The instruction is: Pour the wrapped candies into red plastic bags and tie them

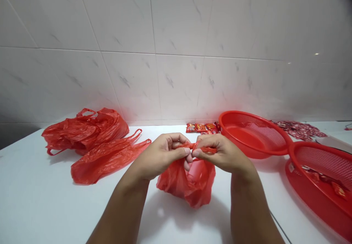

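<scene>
Both hands pinch the twisted handles of a red plastic bag (189, 185) over the middle of the white table. My left hand (165, 152) is closed on the handle from the left side. From the right, my right hand (220, 150) grips the other part of the handles, and a short end of plastic pokes out past its fingers. The fingertips of the two hands almost touch. Below them the bag's body hangs bulging, with a gap showing under the handles. What it holds inside cannot be made out.
A crumpled heap of red plastic bags (90, 130) lies at the left, with a flattened red bag (107, 159) before it. Small red packets (200, 127) lie near the tiled wall. At the right stand a red basket (247, 148) and another red basket (310, 196) containing packets. Patterned red-white packets (302, 130) lie behind.
</scene>
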Available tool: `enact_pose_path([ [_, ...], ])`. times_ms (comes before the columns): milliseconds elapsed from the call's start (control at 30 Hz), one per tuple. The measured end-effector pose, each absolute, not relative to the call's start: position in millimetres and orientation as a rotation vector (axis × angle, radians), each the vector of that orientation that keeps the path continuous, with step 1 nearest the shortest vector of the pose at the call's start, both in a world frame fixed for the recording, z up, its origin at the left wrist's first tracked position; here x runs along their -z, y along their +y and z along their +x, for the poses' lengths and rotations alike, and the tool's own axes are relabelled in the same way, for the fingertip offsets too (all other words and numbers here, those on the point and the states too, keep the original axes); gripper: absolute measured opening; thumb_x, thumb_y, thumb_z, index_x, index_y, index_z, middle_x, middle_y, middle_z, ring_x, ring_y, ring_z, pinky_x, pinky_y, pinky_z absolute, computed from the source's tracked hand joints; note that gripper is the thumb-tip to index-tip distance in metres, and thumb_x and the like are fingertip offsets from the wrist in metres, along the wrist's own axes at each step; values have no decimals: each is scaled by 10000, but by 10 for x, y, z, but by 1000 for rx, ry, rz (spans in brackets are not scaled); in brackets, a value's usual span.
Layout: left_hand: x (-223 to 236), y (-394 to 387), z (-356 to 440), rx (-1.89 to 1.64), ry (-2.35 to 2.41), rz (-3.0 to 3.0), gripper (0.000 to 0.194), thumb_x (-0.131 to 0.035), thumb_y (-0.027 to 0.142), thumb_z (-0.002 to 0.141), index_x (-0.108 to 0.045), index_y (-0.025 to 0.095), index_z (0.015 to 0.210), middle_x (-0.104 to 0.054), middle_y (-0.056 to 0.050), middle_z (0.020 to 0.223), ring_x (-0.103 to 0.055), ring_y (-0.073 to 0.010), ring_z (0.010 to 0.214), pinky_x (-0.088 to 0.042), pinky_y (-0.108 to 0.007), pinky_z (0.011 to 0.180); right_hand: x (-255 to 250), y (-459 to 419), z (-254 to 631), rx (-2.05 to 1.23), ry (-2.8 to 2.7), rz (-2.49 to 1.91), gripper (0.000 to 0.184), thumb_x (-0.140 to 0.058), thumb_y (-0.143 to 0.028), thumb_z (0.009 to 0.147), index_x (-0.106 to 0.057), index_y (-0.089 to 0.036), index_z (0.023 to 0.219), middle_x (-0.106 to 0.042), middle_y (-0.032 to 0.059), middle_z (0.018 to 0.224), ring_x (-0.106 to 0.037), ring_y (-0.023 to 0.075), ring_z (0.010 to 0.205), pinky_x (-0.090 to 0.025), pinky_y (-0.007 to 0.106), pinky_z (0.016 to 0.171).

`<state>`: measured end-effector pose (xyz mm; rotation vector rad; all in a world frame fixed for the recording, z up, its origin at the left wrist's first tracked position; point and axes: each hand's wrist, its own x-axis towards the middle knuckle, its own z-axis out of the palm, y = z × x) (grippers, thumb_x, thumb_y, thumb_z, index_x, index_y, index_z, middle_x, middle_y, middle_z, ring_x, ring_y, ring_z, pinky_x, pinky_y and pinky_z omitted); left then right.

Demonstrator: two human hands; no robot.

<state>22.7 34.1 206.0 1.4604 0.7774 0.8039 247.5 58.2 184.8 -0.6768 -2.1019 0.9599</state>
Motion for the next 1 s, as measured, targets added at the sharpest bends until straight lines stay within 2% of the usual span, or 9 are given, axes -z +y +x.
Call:
enact_pose_path([
  [100, -2061, 347, 233, -893, 781, 1412, 229, -750, 370, 945, -677, 154, 968, -768, -61, 865, -752, -169, 759, -592, -285, 763, -1819, 607, 2459, -628, -2094, -802, 250, -655, -353, 1010, -784, -239, 827, -535, 3, 712, -513, 161, 686, -395, 289, 633],
  [200, -2049, 346, 272, -971, 775, 1333, 279, -689, 441, 977, -648, 169, 1026, -766, -74, 978, -767, -186, 761, -618, -318, 746, -1795, 620, 2424, -513, -2096, -819, 281, -539, -257, 1059, -744, -233, 869, -581, 28, 822, -540, 169, 752, -415, 297, 679],
  [267, -2036, 340, 303, -1001, 835, 1334, 286, -689, 446, 973, -606, 199, 1090, -751, -44, 954, -770, -189, 717, -612, -310, 690, -1798, 612, 2396, -487, -2099, -821, 271, -510, -226, 1068, -716, -228, 893, -595, 32, 860, -549, 170, 780, -418, 295, 695],
  [400, -2003, 338, 324, -988, 990, 1422, 366, -771, 375, 901, -539, 261, 1160, -715, 12, 911, -775, -200, 683, -560, -255, 586, -1807, 591, 2329, -465, -2116, -829, 293, -498, -193, 1066, -614, -209, 797, -582, 18, 829, -520, 160, 761, -394, 286, 686],
  [567, -1967, 363, 295, -1037, 1175, 1616, 208, -742, 285, 877, -624, 242, 1042, -724, 12, 870, -685, -131, 606, -458, -209, 517, -1797, 595, 2261, -549, -2088, -837, 303, -526, -212, 1058, -602, -210, 764, -570, -16, 738, -508, 146, 709, -354, 278, 660],
  [667, -1964, 353, 287, -1104, 1306, 1811, 107, -705, 317, 899, -725, 231, 959, -763, -10, 897, -673, -141, 674, -455, -229, 550, -1809, 589, 2243, -691, -2072, -838, 287, -527, -254, 1061, -643, -215, 802, -609, -20, 761, -539, 144, 721, -367, 279, 671],
  [800, -1952, 341, 300, -1229, 1506, 1988, 132, -667, 288, 897, -789, 244, 874, -785, 7, 849, -654, -146, 657, -455, -265, 592, -1822, 580, 2215, -815, -2058, -881, 218, -543, -261, 1039, -663, -216, 862, -654, -11, 836, -579, 155, 780, -396, 284, 701],
  [900, -1936, 356, 302, -1291, 1600, 2109, 136, -648, 225, 870, -770, 237, 810, -774, 13, 799, -663, -159, 690, -461, -284, 653, -1799, 590, 2186, -815, -2061, -920, 214, -540, -240, 1020, -608, -214, 818, -599, -20, 789, -536, 150, 741, -374, 286, 671],
  [1000, -1944, 359, 301, -1187, 1718, 2233, 154, -626, 217, 873, -737, 239, 769, -754, 12, 776, -656, -175, 722, -428, -301, 666, -1751, 619, 2158, -794, -2099, -932, 263, -495, -247, 1039, -556, -218, 785, -575, -17, 795, -521, 151, 745, -374, 290, 679],
])
